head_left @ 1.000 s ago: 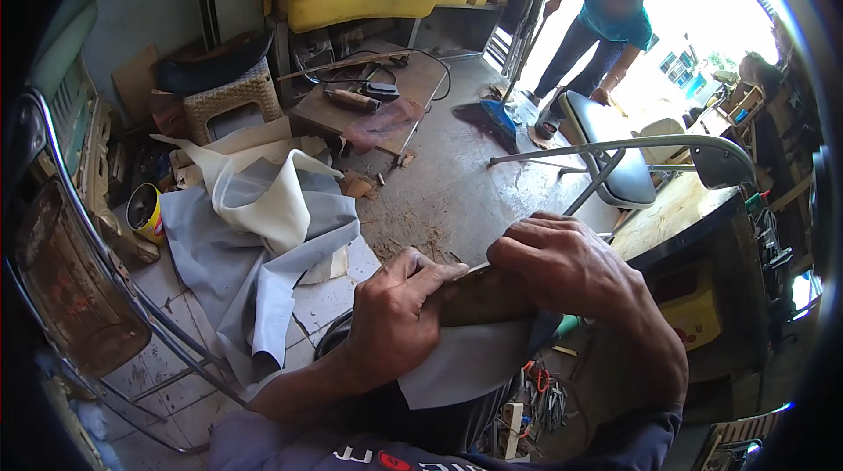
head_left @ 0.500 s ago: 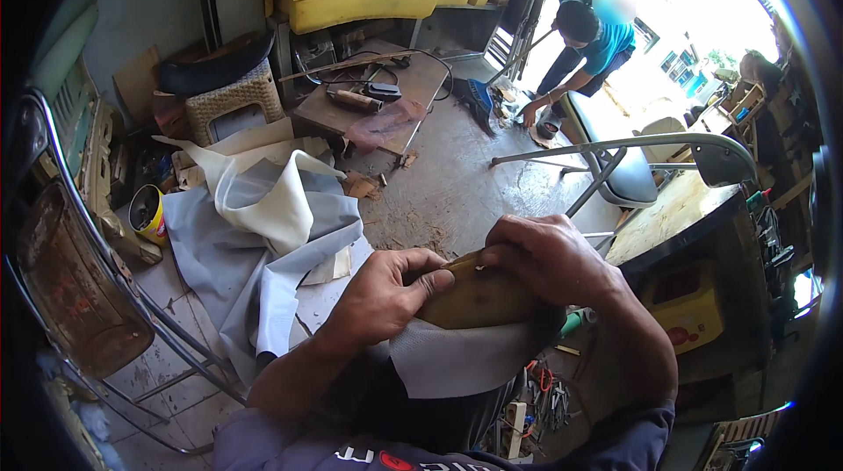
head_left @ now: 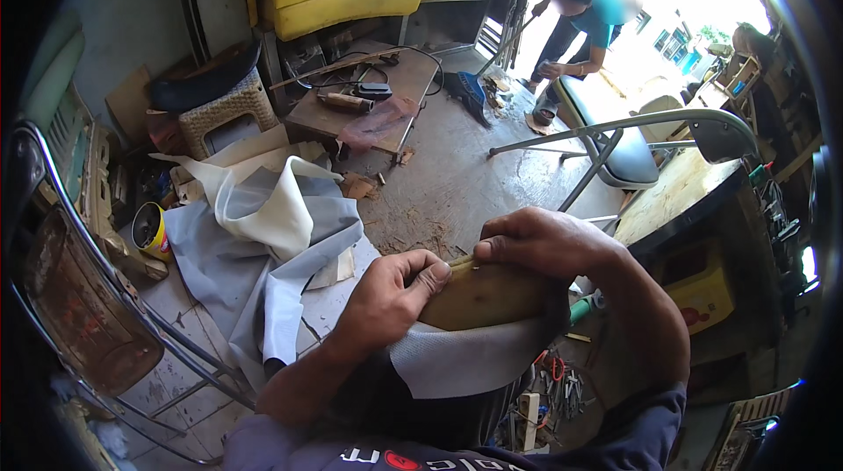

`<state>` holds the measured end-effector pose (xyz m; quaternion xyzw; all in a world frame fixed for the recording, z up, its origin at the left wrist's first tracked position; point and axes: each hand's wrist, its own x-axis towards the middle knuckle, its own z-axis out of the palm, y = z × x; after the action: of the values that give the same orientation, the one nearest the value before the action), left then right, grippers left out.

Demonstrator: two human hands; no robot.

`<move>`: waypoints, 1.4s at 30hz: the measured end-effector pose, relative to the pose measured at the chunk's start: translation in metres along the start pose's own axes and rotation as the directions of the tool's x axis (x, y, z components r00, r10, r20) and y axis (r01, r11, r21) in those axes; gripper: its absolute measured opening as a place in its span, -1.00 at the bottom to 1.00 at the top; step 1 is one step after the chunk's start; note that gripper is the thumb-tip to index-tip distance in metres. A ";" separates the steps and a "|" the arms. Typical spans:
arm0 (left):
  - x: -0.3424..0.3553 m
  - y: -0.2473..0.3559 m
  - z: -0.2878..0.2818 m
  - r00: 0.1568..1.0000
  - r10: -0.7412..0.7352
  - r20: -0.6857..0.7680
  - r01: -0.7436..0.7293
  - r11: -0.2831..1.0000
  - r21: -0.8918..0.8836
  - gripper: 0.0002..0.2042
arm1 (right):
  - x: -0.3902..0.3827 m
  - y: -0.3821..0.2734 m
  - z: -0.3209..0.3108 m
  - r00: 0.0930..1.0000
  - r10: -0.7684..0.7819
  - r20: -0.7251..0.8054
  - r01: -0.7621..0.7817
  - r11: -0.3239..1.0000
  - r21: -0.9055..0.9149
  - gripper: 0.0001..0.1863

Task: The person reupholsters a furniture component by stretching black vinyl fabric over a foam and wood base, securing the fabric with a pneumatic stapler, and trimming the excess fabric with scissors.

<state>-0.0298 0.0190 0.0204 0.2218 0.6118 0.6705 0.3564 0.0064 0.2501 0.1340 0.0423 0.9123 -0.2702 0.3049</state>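
My left hand (head_left: 395,295) pinches the near left part of the top edge of an olive-yellow panel (head_left: 479,300). My right hand (head_left: 549,247) has its fingers curled over the same edge farther right, thumb pressed on it. A pale grey textured fabric (head_left: 465,357) hangs folded along the panel's lower side, over dark material at my lap. What lies under the panel is mostly hidden.
Grey and cream sheets (head_left: 259,216) lie left, beside a chrome chair (head_left: 92,313). A padded folding chair (head_left: 615,164) stands right. A co-worker (head_left: 584,32) bends near a blue broom (head_left: 465,93). A low board with tools (head_left: 369,102) and scattered tools (head_left: 562,392) are around me.
The panel has tipped so more of its yellowish face shows, and both my hands have shifted along its edge. The co-worker has turned leftward, hand reaching down toward the broom area, then slightly up.
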 end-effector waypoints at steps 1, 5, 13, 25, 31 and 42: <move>0.003 0.000 -0.003 0.996 -0.051 0.067 0.056 0.996 -0.067 -0.73 | 0.003 0.004 0.002 0.999 -0.030 -0.015 0.031 0.998 0.050 -0.50; 0.008 -0.010 -0.005 0.984 -0.110 0.142 0.158 0.907 -0.390 -0.79 | 0.007 0.013 0.005 0.992 -0.102 -0.071 0.109 0.989 0.096 -0.53; 0.004 -0.006 -0.003 0.998 -0.021 0.061 0.037 0.958 -0.286 -0.87 | -0.027 0.026 0.015 0.749 -0.633 -0.196 0.526 0.747 -0.406 -0.66; -0.004 0.010 0.071 0.699 0.691 0.185 -0.557 0.364 0.747 -0.53 | -0.054 0.046 0.065 0.686 -0.567 -0.455 0.363 0.810 -0.461 -0.72; 0.020 -0.013 0.076 0.716 0.677 0.168 -0.537 0.380 0.753 -0.47 | -0.046 0.062 0.072 0.715 -0.509 -0.479 0.283 0.837 -0.468 -0.71; 0.033 0.000 0.068 0.802 0.571 0.173 -0.507 0.499 0.703 -0.65 | -0.095 0.079 0.121 0.541 -0.644 -0.541 0.212 0.727 -0.653 -0.29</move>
<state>-0.0018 0.0885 0.0265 0.4945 0.7372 0.4602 -0.0130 0.1666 0.2629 0.0716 -0.1698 0.9693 -0.0434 -0.1723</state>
